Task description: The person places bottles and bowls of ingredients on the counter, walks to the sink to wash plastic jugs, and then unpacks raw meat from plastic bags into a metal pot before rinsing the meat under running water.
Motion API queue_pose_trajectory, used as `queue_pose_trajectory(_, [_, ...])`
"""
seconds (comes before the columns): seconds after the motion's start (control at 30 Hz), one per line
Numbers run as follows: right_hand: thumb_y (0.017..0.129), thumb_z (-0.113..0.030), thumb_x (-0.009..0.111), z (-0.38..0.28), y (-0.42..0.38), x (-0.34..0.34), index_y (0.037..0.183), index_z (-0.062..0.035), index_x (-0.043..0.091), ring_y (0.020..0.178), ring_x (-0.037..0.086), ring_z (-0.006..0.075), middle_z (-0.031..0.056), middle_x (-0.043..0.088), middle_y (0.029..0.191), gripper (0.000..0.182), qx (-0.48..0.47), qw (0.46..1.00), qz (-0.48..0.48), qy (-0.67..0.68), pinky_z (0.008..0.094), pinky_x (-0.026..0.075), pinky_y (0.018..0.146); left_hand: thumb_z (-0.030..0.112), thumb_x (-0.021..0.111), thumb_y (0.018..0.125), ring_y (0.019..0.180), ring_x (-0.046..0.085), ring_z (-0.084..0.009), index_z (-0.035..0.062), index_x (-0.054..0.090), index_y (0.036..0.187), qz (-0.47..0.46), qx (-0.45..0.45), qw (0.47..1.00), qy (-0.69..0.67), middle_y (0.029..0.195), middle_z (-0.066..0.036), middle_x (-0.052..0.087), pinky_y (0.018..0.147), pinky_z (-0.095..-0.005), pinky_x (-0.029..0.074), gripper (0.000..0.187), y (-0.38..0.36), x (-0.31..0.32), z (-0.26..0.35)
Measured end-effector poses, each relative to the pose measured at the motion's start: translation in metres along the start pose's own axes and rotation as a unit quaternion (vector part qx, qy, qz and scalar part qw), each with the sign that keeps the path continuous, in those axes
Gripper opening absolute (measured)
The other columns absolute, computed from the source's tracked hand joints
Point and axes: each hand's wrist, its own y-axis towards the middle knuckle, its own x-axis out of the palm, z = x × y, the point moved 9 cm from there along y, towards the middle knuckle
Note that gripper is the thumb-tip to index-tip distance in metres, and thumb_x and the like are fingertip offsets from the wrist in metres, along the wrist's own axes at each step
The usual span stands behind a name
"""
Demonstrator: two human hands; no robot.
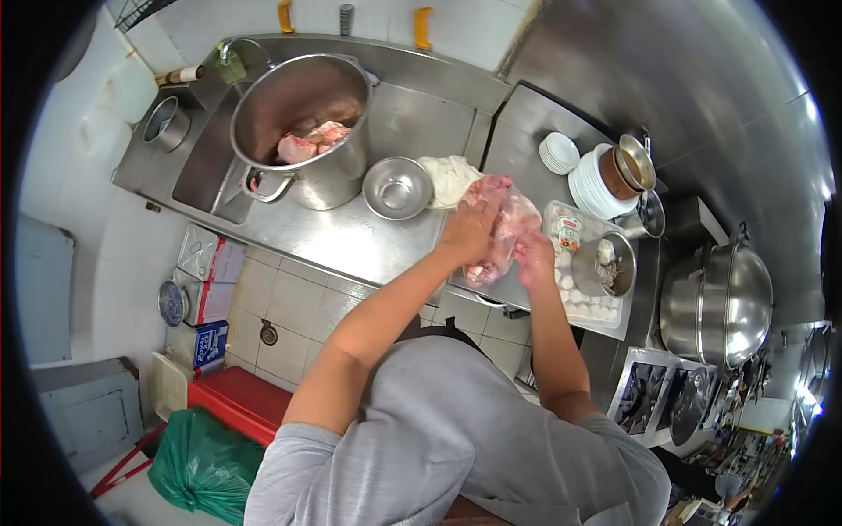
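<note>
Left hand (pixel 469 230): fingers extended and slightly spread, palm down, resting over the upper left side of a clear plastic bag of raw meat (pixel 511 221). Right hand (pixel 534 256): fingers partly curled, fingertips touching the bag's right edge; whether they grip the plastic cannot be told. The bag lies at the front of the steel table (pixel 338 237), just in front of the person.

Beside the bag, left: one crumpled white cloth-like item (pixel 447 175), touching the bag. Next to it, one shallow steel bowl (pixel 386 200), upright, its inner base in view.

Further left: one tall steel pot (pixel 338 182), upright, two-handled, holding raw meat pieces (pixel 307 145) low inside. Beyond it, a sink (pixel 200 180) and a small steel container (pixel 168 125).

Right of the bag: one clear plastic pack (pixel 560 213), labelled, filled with white rounded pieces (pixel 596 309) resembling eggs. On it, one steel vessel (pixel 585 266) containing a pale lump and brownish matter, too small to identify.

Behind the pack: white plates (pixel 590 191), stacked; small white dishes (pixel 559 152), stacked; one brown bowl (pixel 614 178).

Far right: one large lidded steel vessel (pixel 715 302).
</note>
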Motion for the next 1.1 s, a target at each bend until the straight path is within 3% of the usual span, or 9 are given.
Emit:
queue_pose_trajectory(0.2, [0.095,-0.006,0.060,0.020,0.003,0.008,0.118,0.0040,0.063,0.080,0.068,0.0211,0.0084,0.069,0.100,0.026,0.045,0.989,0.057,0.132,0.0301,0.053,0.060,0.016,0.078,0.075,0.113,0.061,-0.0457,0.0067,0.017,0.160,-0.014,-0.038,0.998,-0.038,0.155,-0.030,0.040,0.099,-0.0478,0.052,0.105,0.014,-0.006,-0.010])
queue_pose_trajectory(0.4, [0.095,-0.019,0.068,0.014,0.003,0.009,0.109,0.0042,0.069,0.076,0.064,0.0169,0.0075,0.068,0.096,0.028,-0.045,0.990,0.050,0.126,0.0328,0.051,0.060,0.012,0.074,0.079,0.115,0.061,-0.0452,0.0015,0.017,0.160,-0.019,-0.083,0.995,-0.046,0.149,-0.033,0.043,0.101,-0.0462,0.051,0.099,0.015,-0.018,-0.044])
queue_pose_trajectory(0.5, [0.092,-0.027,0.074,0.013,0.000,-0.010,0.091,0.0024,0.073,0.073,0.058,0.0123,0.0042,0.066,0.082,0.030,-0.069,0.979,0.085,-0.172,0.0312,0.047,0.061,0.016,0.071,0.083,0.115,0.060,-0.0445,0.0030,0.022,0.160,-0.017,-0.188,0.975,-0.120,0.148,-0.033,0.043,0.102,-0.0461,0.050,0.092,0.014,-0.006,-0.104])
queue_pose_trajectory(0.6, [0.093,-0.024,0.073,0.030,0.000,0.005,0.095,0.0005,0.073,0.072,0.059,0.0110,0.0018,0.068,0.082,0.024,-0.007,0.923,-0.015,-0.385,0.0270,0.045,0.064,0.020,0.067,0.088,0.121,0.058,-0.0428,0.0053,0.025,0.160,-0.082,-0.121,0.989,0.015,0.150,-0.032,0.039,0.104,-0.0475,0.048,0.085,0.041,-0.001,-0.092])
queue_pose_trajectory(0.7, [0.091,-0.016,0.069,0.021,-0.008,0.011,0.090,0.0015,0.073,0.068,0.056,0.0094,0.0013,0.067,0.078,0.018,-0.069,0.975,-0.008,-0.212,0.0259,0.042,0.061,0.022,0.062,0.091,0.124,0.058,-0.0429,0.0074,0.022,0.161,-0.018,-0.039,0.974,0.224,0.155,-0.033,0.032,0.106,-0.0492,0.047,0.082,0.086,-0.009,-0.087])
queue_pose_trajectory(0.73, [0.088,-0.010,0.065,0.013,-0.009,0.012,0.088,0.0024,0.074,0.067,0.055,0.0086,0.0012,0.067,0.076,0.016,-0.109,0.982,-0.005,-0.154,0.0248,0.042,0.062,0.022,0.058,0.094,0.118,0.064,-0.0405,0.0050,0.025,0.159,-0.038,-0.051,0.969,0.239,0.149,-0.029,0.045,0.100,-0.0499,0.051,0.075,0.094,-0.009,-0.089])
queue_pose_trajectory(0.87, [0.087,-0.013,0.065,-0.020,-0.029,0.015,0.086,0.0041,0.073,0.064,0.052,0.0071,-0.0014,0.062,0.069,0.019,-0.139,0.975,-0.017,-0.171,0.0270,0.042,0.058,0.022,0.064,0.089,0.112,0.067,-0.0394,0.0044,0.044,0.145,-0.108,-0.116,0.980,0.120,0.129,-0.024,0.064,0.097,-0.0501,0.053,0.062,0.156,0.048,-0.171])
queue_pose_trajectory(1.0, [0.086,-0.009,0.065,-0.026,-0.022,0.006,0.081,0.0032,0.072,0.065,0.052,0.0058,-0.0013,0.062,0.070,0.015,-0.147,0.978,-0.028,-0.147,0.0246,0.041,0.059,0.014,0.066,0.084,0.114,0.065,-0.0412,0.0012,0.054,0.128,0.055,-0.101,0.992,0.061,0.124,-0.026,0.066,0.097,-0.0494,0.052,0.047,0.226,-0.051,-0.149])
queue_pose_trajectory(1.1, [0.085,-0.007,0.064,-0.052,-0.032,0.017,0.073,0.0015,0.067,0.064,0.051,0.0062,-0.0012,0.061,0.069,0.015,-0.145,0.983,-0.024,-0.111,0.0251,0.040,0.057,0.013,0.067,0.084,0.113,0.064,-0.0436,0.0009,0.054,0.127,0.076,-0.094,0.992,0.045,0.121,-0.027,0.067,0.096,-0.0503,0.052,0.047,0.261,-0.115,-0.135])
